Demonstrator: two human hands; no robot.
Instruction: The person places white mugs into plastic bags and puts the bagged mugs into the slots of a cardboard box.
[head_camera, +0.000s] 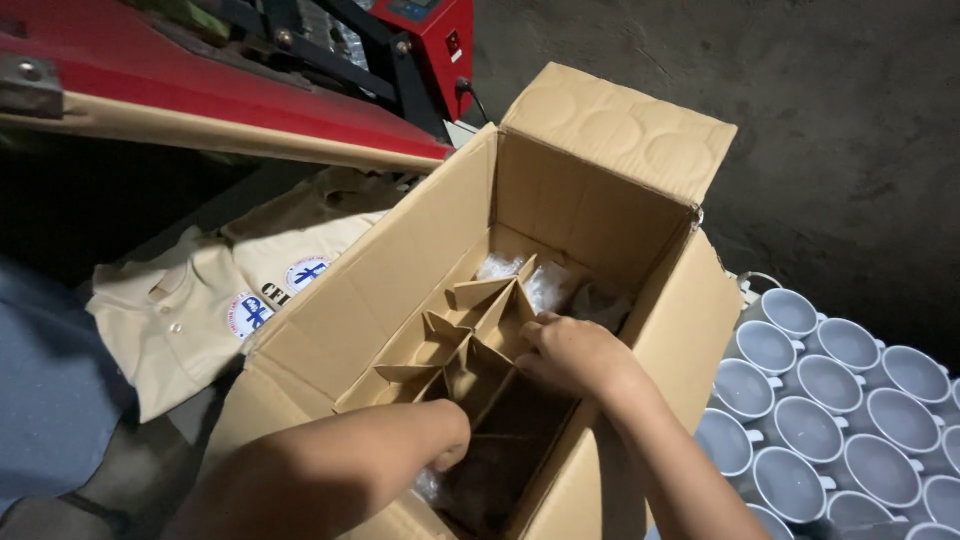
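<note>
An open brown cardboard box (400, 270) stands in front of me, with cardboard dividers (455, 335) splitting its inside into cells. My right hand (570, 352) reaches in from the right, fingers curled on the top edge of a divider. My left hand (445, 445) dips into a near cell behind my forearm; its fingers are mostly hidden, touching something wrapped in clear plastic (428, 487). Plastic-wrapped items (545, 285) fill the far cells.
Several white mugs (830, 420) stand packed together on the right of the box. Beige shirts with round badges (215, 305) lie on the left. A red machine (260, 70) sits behind the box. The dark floor lies beyond.
</note>
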